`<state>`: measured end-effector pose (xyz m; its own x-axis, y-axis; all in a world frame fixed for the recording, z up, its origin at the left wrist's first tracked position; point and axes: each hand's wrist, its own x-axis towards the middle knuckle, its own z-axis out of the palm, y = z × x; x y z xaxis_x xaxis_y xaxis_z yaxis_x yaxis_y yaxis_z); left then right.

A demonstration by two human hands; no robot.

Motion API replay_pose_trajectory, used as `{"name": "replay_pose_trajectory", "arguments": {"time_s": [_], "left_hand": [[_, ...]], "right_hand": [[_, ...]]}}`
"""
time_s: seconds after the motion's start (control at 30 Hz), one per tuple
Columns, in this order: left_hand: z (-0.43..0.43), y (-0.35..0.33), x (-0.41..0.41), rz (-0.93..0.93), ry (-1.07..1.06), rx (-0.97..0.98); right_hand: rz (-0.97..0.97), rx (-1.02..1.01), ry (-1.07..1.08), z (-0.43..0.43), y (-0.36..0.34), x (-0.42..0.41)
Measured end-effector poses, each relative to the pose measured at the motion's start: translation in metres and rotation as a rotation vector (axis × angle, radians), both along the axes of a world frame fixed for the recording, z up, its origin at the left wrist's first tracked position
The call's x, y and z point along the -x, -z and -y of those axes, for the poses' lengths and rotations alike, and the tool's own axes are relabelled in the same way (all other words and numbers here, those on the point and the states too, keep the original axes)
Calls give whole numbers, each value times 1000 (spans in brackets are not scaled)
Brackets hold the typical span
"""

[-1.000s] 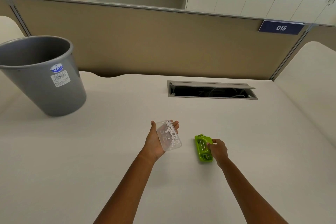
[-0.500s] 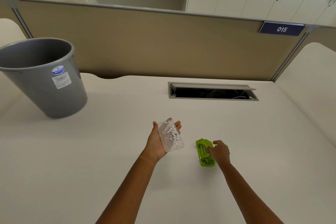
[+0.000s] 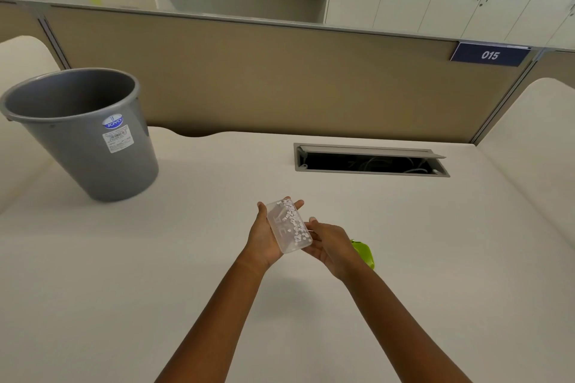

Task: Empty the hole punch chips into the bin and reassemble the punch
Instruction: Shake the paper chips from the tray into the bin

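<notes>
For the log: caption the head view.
Left hand holds chip tray, right hand at its edge; punch on desk, bin left.
</notes>
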<state>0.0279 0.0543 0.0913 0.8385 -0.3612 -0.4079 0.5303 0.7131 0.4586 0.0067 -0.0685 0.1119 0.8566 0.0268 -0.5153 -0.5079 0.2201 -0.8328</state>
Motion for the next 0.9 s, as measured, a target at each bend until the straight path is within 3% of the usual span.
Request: {"name": "replay_pose_trajectory", "arguments": {"time_s": [0.17,0.37,0.57,0.77,0.9], "left_hand": [[-14,-3,-2,62,27,5],[-36,-11,-11,114,1,-59],[-76,-27,-26,44,-84,-198],[-136,-38,-58,-135,-510,-626],[-193,-51,-87,-140,-854,-979]], "right_hand": [[15,-127,-59,-11,-10,-4],[1,-131,-118,-33,-20,-16],[-18,-178,-98,-68,-31,-37],[-20,-191,-100,-109,-45,-67],[-12,-155,-118,-145,-56,-93]]}}
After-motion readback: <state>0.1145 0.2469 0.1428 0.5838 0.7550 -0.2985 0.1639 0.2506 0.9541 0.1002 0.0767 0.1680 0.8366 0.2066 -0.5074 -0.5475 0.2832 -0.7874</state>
